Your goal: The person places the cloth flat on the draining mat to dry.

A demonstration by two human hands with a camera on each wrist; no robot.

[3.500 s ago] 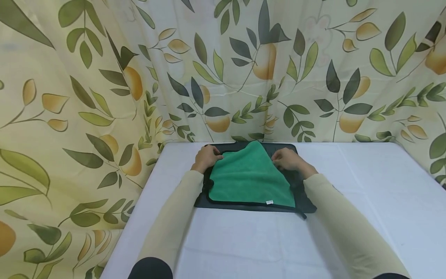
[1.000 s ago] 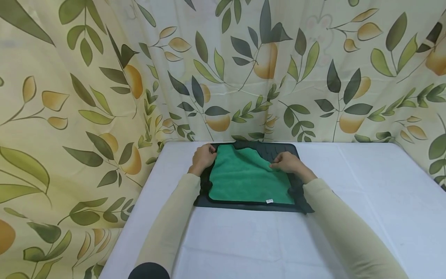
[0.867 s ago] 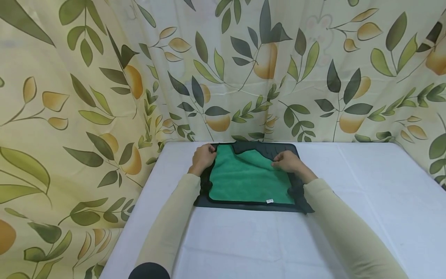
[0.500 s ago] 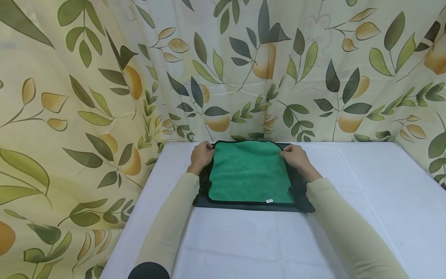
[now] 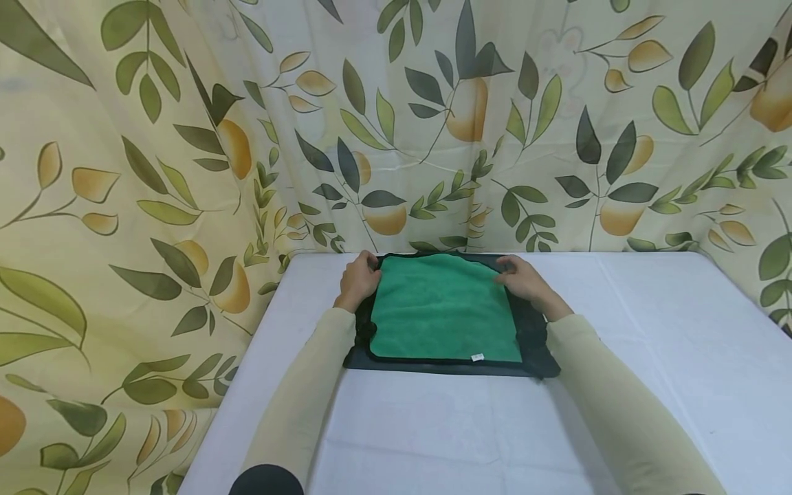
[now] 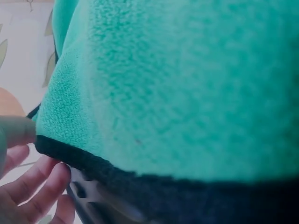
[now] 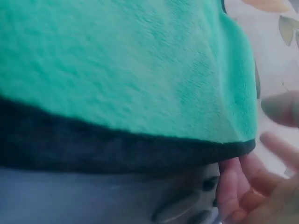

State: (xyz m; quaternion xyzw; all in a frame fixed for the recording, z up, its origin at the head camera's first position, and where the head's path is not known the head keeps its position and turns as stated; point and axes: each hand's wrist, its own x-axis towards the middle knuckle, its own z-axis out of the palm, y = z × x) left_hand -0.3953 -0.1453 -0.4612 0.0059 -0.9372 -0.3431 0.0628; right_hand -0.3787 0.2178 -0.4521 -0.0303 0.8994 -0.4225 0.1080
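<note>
A green towel with black edging lies spread over a dark ridged mat, which shows along its sides and front. My left hand pinches the towel's far left corner; in the left wrist view the thumb is over the corner and the fingers are beneath. My right hand is at the far right corner. In the right wrist view its thumb stands apart from the fabric, while some fingers touch the black edging from below. The towel's far edge bows gently, and its front edge carries a small white tag.
The mat sits at the far edge of a white-covered table. A curtain printed with leaves and fruit hangs directly behind and along the left side.
The towel's far right part, earlier peaked and then folded down, is now spread out over the mat. My right hand moved outward with that corner and has since loosened its pinch.
</note>
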